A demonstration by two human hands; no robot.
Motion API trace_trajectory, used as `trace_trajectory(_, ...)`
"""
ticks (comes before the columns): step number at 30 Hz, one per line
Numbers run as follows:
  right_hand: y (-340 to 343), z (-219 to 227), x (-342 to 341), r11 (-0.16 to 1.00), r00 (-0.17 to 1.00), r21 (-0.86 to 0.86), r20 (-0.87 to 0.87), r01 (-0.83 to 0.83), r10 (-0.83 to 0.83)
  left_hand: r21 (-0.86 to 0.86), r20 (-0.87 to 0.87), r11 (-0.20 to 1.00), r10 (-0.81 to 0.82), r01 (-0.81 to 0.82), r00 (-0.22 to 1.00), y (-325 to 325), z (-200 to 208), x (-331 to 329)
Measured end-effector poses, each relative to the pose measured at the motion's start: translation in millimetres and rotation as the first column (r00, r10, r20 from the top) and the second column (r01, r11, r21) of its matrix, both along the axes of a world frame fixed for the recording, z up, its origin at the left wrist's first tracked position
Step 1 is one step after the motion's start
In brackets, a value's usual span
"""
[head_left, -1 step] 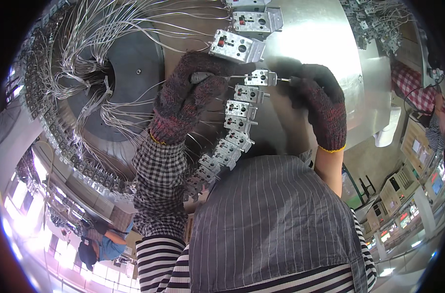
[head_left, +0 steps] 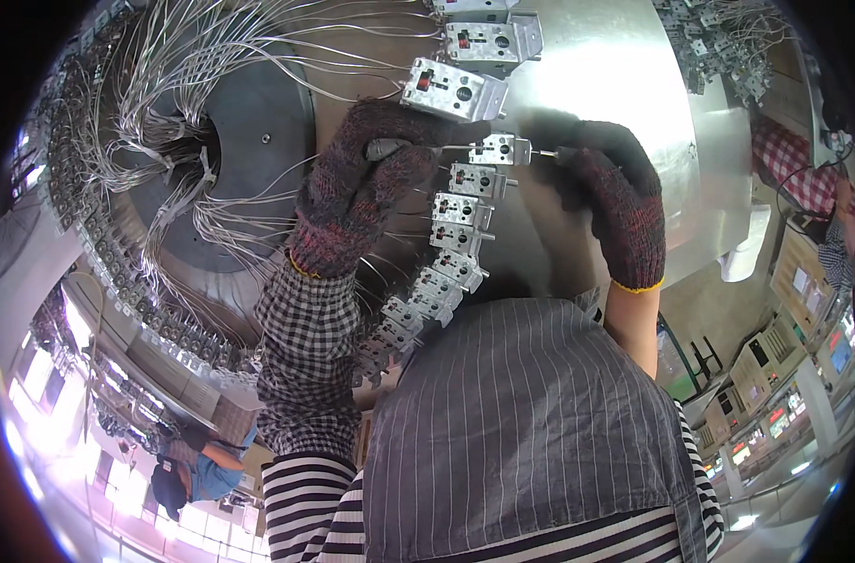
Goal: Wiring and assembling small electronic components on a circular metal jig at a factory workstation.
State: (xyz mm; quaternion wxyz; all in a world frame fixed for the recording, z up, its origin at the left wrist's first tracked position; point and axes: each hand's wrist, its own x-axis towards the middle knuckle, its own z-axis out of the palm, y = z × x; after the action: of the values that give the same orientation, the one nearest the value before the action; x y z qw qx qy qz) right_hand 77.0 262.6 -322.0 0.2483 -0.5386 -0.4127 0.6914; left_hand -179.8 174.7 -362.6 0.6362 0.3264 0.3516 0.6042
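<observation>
My left hand (head_left: pixel 366 178), in a dark knitted glove, is closed around a grey-handled tool (head_left: pixel 383 148). Its thin metal shaft runs right to a small silver metal switch-like unit (head_left: pixel 500 149). At that unit's right side a thin metal rod (head_left: pixel 543 153) leads into my gloved right hand (head_left: pixel 620 178). The right fingers are curled around the rod's far end, and what they grip there is hidden. A larger silver unit (head_left: pixel 456 91) sits just above the left fingers. More silver units (head_left: pixel 460 208) curve in a row below, several with thin wires.
Bundles of silvery wires (head_left: pixel 193 66) gather at the hub of a dark round disc (head_left: pixel 259 178) on the left. A ring of units (head_left: pixel 146 314) borders it. Shiny sheet metal (head_left: pixel 625 66) lies at the upper right, beside a heap of wired units (head_left: pixel 718 42). Other people (head_left: pixel 198 469) work nearby.
</observation>
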Motion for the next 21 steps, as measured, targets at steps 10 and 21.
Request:
trace_trajectory(10, 5, -1, 2, 0.997, 0.995, -0.04, 0.072, -0.073, 0.076, 0.07, -0.314, 0.997, 0.011, 0.012, 0.949, 1, 9, 7)
trace_trajectory(21, 0, -3, 1, 0.998, 0.996, -0.051, 0.083, -0.036, 0.04, -0.067, -0.048, 0.997, 0.042, -0.045, 0.998, 6, 22, 23)
